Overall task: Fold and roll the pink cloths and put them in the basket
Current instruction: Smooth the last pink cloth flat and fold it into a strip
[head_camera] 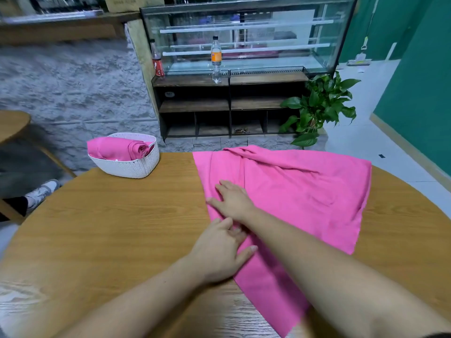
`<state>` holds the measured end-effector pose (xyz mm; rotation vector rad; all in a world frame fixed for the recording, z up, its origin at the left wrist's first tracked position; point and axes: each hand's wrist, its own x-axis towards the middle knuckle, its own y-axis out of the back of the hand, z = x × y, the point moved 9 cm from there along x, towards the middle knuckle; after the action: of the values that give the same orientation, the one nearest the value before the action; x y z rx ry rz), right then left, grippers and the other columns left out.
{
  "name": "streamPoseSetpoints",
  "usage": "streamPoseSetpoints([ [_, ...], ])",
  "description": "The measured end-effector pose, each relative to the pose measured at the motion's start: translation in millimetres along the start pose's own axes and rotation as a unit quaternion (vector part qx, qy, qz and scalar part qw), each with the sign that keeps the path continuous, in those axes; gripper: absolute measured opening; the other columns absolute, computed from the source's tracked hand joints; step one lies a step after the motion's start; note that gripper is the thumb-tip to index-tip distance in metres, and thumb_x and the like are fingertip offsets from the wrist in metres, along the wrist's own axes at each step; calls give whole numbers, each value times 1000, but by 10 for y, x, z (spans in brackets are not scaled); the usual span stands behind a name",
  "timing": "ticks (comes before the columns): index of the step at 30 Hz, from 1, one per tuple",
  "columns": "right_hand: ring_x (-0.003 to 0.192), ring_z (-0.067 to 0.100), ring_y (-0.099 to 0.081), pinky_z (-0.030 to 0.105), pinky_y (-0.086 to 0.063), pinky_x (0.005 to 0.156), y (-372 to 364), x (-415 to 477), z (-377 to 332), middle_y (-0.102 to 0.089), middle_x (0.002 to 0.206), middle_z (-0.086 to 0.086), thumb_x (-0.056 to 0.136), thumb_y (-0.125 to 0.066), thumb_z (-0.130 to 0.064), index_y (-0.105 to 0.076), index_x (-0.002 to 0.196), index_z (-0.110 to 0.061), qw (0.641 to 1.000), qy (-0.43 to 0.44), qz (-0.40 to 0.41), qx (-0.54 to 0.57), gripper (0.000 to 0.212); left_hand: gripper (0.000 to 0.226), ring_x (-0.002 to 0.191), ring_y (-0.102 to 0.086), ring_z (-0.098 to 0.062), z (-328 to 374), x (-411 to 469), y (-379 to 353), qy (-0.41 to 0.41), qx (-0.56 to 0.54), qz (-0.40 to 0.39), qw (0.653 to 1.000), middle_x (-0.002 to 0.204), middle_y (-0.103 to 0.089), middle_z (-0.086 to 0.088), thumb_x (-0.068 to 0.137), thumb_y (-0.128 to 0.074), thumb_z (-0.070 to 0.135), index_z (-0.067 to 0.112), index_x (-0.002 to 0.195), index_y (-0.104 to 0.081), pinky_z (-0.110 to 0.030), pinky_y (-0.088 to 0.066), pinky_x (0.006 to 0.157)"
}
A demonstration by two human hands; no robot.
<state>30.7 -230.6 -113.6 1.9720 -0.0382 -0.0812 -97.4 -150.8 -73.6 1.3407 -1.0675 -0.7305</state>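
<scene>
Pink cloth [305, 191] lies open on the surface [122, 228], mostly to the right of and beyond both grips. It's wrinkled at the far edge, and its near corner runs back under the right forearm.

Right grip [234, 200]: palm down and flat on the cloth just inside its left edge, fingers spread, pinning and holding nothing. The forearm crosses diagonally over the cloth.

Left grip [219, 250]: just nearer than the right one and almost touching its wrist. Fingers are curled onto the cloth's left edge with the thumb laid out on the fabric, so it looks like a pinch on the edge. The actual nip is partly hidden under the right wrist.

Basket [127, 167] sits far left of the left grip, near the surface's rim, with one rolled cloth [114, 148] already in it.

My read: this is the flatten-and-first-fold stage, so early for this cloth.

To do it well:
- Keep the right palm as the anchor and take the pinched edge straight across to the opposite edge.
- Smooth the far-edge wrinkles before creasing, or the roll comes out lumpy.
- Match the corners, then press the crease with a flat palm.
- Clear the right forearm off the cloth before the fold passes over it.
</scene>
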Motion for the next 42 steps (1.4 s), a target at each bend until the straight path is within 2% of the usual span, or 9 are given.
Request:
streamPoseSetpoints([
  [4,163,15,-2,42,0,131,-183,-101,-10,-5,177,-4,107,-24,-65,-15,169,-29,995,25,-9,-97,72,43,97,-55,-23,-8,-11,86,-22,-37,-11,999,93,-73,-2,103,-43,53,23,104,-73,-39,-41,93],
  [8,163,17,2,44,3,131,-232,-263,-5,1,177,-4,89,3,-71,-5,168,-34,986,68,-34,-149,88,30,79,-61,-24,-215,16,144,-5,-165,-1,986,80,-70,-1,98,-50,39,21,89,-71,-41,-49,79],
  [11,163,23,0,47,2,131,-258,-504,-100,0,177,3,86,-7,-57,-3,169,-29,976,113,-41,-183,87,16,75,-61,-27,-556,97,184,58,-190,63,978,77,-65,-2,94,-56,30,21,82,-61,-42,-49,69],
  [13,162,25,-9,48,-1,132,-214,-688,-204,-16,175,7,96,-14,-58,-17,168,-25,981,126,-21,-147,79,11,89,-63,-24,-819,193,153,80,-198,91,973,93,-67,1,97,-57,31,22,95,-64,-38,-51,79],
  [17,162,26,-12,52,-4,131,-261,-1066,-331,-20,175,6,107,-14,-68,-22,167,-26,974,170,-10,-148,73,55,142,-50,-17,-1375,386,-111,139,-162,27,977,152,-57,3,103,-33,52,26,143,-59,-37,-39,119],
  [22,163,21,-7,51,-6,131,-280,-1477,-311,-10,176,-1,108,-18,-69,-17,168,-31,959,226,-34,-166,71,69,155,-33,-17,-1894,320,-344,201,-121,-40,971,169,-34,1,102,-23,60,26,160,-39,-44,-32,125],
  [31,162,11,8,46,-4,132,-66,-1849,3,1,177,-10,108,-21,-71,-7,168,-39,951,251,-64,-168,70,65,138,-53,-19,-1805,-410,-358,237,-32,-39,970,155,-55,8,104,-19,61,32,155,-48,-40,-46,105],
  [39,163,17,-6,46,-13,131,301,-1751,486,-11,176,-3,109,-27,-66,-19,168,-33,981,131,45,-136,68,61,123,-58,-22,-1674,-954,-219,256,-18,-25,966,139,-69,4,105,-30,59,28,153,-52,-42,-49,100],
  [42,162,19,-13,48,-19,129,416,-1703,727,-18,175,-2,109,-27,-65,-26,166,-33,986,69,85,-126,66,63,112,-62,-26,-1650,-1011,-121,275,-2,-20,961,111,-75,-3,104,-30,61,28,152,-53,-42,-50,98],
])
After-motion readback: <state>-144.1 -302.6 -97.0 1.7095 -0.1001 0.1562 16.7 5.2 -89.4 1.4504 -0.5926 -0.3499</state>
